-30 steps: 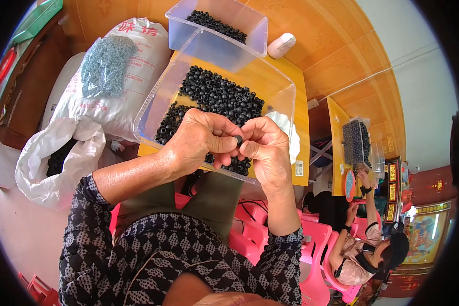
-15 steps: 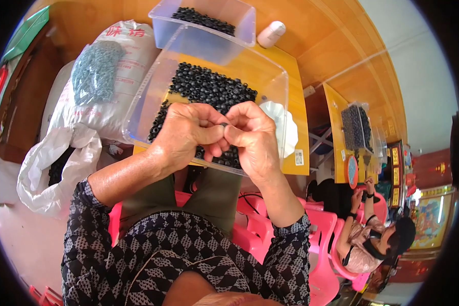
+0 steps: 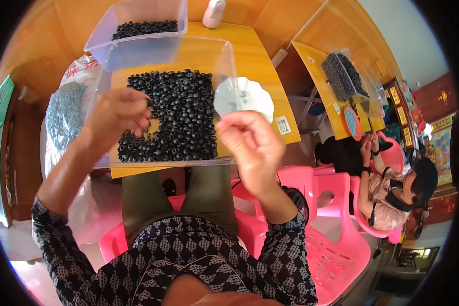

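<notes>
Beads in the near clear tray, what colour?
Black beads, matte, in the clear tray; head view shows it best.

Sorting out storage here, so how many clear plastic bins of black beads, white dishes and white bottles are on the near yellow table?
Clear plastic bins: 2, near bin and far bin
White dish: 1
White bottle: 1
Total: 4
</notes>
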